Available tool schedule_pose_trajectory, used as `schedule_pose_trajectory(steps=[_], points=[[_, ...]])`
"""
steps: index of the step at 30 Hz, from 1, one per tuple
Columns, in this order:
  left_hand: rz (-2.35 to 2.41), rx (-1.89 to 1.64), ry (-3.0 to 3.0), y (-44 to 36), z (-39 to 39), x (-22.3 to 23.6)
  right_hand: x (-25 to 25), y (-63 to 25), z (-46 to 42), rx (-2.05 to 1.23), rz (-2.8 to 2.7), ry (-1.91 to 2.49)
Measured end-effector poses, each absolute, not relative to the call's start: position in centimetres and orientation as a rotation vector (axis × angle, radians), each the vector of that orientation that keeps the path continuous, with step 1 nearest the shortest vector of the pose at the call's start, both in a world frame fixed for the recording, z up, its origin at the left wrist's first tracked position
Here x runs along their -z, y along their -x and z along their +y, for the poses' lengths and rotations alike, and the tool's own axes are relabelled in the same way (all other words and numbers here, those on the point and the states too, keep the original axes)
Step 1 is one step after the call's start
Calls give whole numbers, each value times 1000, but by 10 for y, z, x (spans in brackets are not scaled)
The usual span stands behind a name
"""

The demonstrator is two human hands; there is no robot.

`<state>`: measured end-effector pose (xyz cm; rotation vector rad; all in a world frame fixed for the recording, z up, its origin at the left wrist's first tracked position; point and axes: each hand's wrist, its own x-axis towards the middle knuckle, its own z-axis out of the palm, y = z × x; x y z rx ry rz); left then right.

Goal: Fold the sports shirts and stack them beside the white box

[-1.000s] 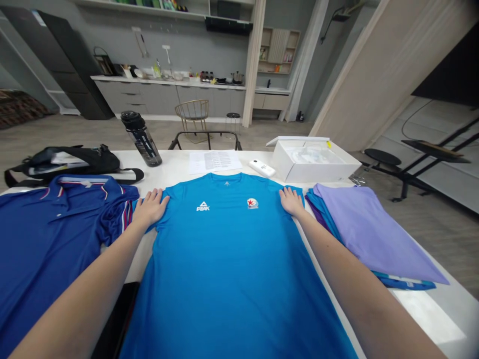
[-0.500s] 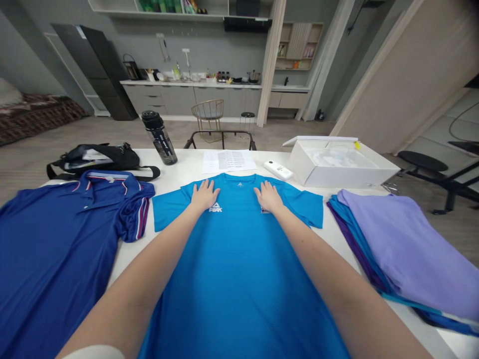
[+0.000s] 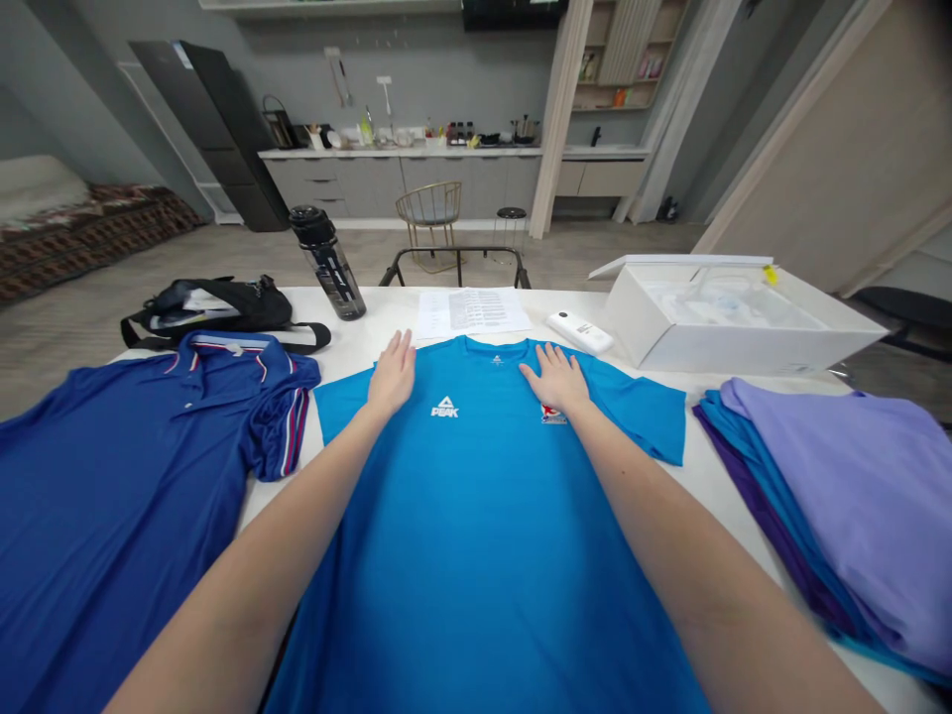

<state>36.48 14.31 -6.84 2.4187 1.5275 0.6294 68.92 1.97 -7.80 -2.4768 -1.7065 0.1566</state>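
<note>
A bright blue T-shirt [image 3: 483, 516] lies spread face up on the white table, collar at the far side, both sleeves out. A white PEAK logo and a small red-and-white badge mark its chest; my wrist side partly covers the badge. At the left shoulder of the shirt is my left hand [image 3: 393, 375], fingers stretched out; I cannot tell if it touches the cloth. My right hand [image 3: 559, 379] rests flat near the collar's right side, fingers spread. Neither hand holds anything. To the left lies a dark blue polo shirt [image 3: 149, 466].
Folded shirts [image 3: 840, 476], lavender on top, are stacked at right. Behind the T-shirt are a printed sheet [image 3: 472, 311], a white handheld device [image 3: 580, 332] and an open white box [image 3: 744, 322]. A black bottle [image 3: 328, 263] and a black bag [image 3: 212, 305] stand at back left.
Both hands moved inward from the sleeves to the upper chest, then slightly apart toward the shoulders. The sleeves now lie spread outward. The camera view has turned left.
</note>
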Motion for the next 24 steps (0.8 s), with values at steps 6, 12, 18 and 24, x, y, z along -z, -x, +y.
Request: schedule_pose_trajectory(steps=[6,12,18,24], points=[[1751,-167,-2423,-289,149,81,75,-686,18,-157,-1715,2486],[1965,-122,-2316,-261,152,81,78,-689,20,-160,-1703,2470],[2017,-301,-2534,-250,138,60,62,-680,2,59,-1638,2286],[1628,-472,-2751,-314,79,38,52,-657,-42,-19,-1660,2329]])
